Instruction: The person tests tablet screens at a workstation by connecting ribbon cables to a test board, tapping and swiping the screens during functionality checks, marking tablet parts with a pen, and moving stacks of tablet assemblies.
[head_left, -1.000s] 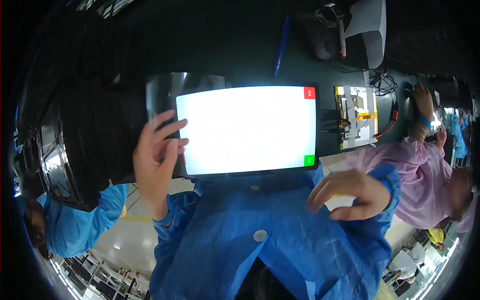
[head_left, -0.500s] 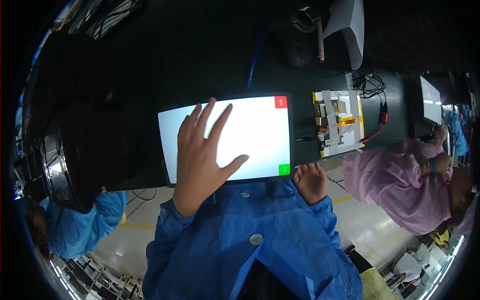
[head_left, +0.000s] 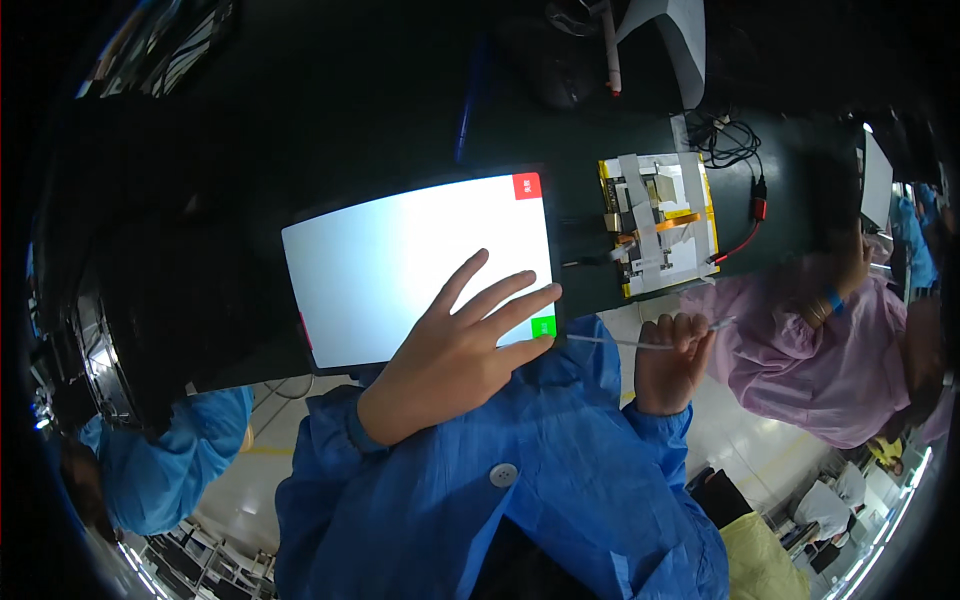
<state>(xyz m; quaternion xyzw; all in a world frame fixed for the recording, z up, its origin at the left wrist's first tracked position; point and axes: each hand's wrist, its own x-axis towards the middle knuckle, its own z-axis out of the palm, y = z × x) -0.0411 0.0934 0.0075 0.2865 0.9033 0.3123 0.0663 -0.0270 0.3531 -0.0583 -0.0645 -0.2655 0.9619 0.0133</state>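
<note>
A lit white display panel (head_left: 400,265) lies on the dark table, with a red square at its top right corner and a green square (head_left: 543,326) at its bottom right. My left hand (head_left: 455,350) rests flat on the panel's lower right part, fingers spread, fingertips next to the green square. My right hand (head_left: 670,360) is a fist just off the table's near edge, closed on a thin clear strip (head_left: 610,342) that runs left toward the panel's corner. Both forearms are in blue sleeves.
A yellow-edged circuit board (head_left: 655,225) with taped ribbon cables lies right of the panel, and a red clip lead (head_left: 757,210) and black wires sit beside it. A person in a pink coat (head_left: 830,350) is at the right. Another blue sleeve (head_left: 160,470) shows at lower left.
My left hand has slid right across the panel to its lower right corner. My right hand has moved out to the right and now grips the thin strip.
</note>
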